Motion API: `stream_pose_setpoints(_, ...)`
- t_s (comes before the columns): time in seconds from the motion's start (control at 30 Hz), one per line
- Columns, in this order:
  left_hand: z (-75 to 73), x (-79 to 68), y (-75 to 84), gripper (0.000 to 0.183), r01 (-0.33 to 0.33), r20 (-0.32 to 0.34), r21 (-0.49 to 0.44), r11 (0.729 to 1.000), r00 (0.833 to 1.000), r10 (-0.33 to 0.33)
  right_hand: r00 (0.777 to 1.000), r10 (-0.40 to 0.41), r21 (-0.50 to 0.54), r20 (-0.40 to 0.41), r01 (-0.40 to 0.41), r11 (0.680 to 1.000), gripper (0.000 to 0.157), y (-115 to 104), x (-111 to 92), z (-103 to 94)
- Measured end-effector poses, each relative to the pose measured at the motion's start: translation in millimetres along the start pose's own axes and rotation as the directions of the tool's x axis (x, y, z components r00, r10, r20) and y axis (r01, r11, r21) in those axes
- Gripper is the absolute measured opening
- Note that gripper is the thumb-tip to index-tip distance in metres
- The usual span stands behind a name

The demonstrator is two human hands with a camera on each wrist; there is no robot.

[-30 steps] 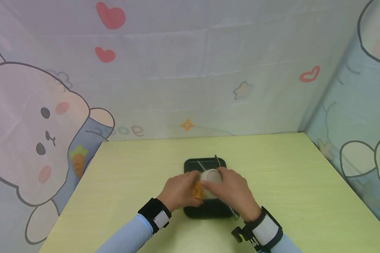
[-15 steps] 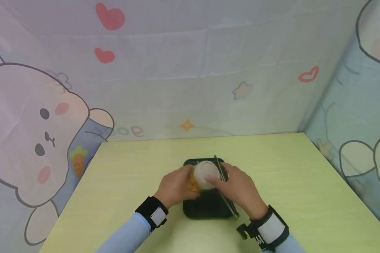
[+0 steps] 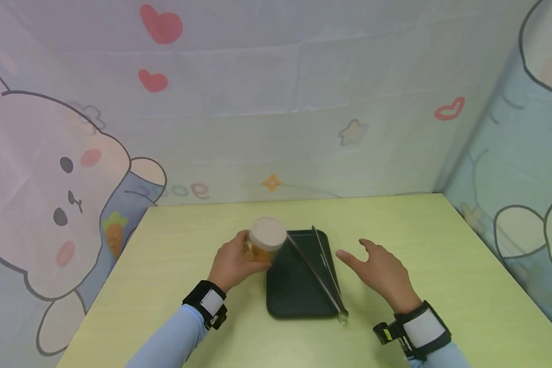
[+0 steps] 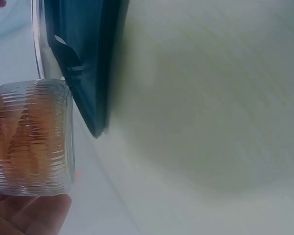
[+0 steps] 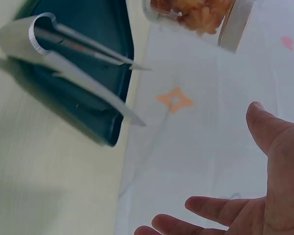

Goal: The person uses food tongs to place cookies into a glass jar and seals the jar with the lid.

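A clear ribbed jar (image 4: 32, 139) with a white lid (image 3: 268, 233) holds orange-brown pieces. My left hand (image 3: 236, 262) grips it around the side, raised just left of the dark green tray (image 3: 294, 291). In the left wrist view the fingers (image 4: 39, 213) curl against the jar's wall. My right hand (image 3: 384, 273) hovers to the right of the tray, fingers spread, with nothing in it. Metal tongs (image 3: 319, 278) lie across the tray's right side, their arms apart and their bent end over the near right corner; the right wrist view shows the tongs (image 5: 83, 81) closer.
The pale yellow table (image 3: 188, 230) extends on both sides of the tray. Behind it hangs a printed cloth (image 3: 303, 128), with another along the right side.
My left hand has carried the jar leftward, off from above the tray. My right hand has let go of the lidded jar and moved right, so the tray and tongs now show.
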State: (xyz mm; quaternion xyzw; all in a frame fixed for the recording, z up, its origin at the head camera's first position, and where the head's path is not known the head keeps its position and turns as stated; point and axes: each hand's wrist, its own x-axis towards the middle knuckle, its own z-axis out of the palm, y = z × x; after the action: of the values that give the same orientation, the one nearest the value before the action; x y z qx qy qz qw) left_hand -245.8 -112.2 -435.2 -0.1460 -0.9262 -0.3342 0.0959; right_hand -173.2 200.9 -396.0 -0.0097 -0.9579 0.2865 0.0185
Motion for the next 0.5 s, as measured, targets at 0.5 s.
stream_pose_setpoints(0.5,13.2,-12.5,-42.3,0.090,0.159,-0.021,-0.167,0.973,0.986,-0.165,0.999,0.045,-0.031,0.022,-0.044,0.999,0.098,24,2,3.8)
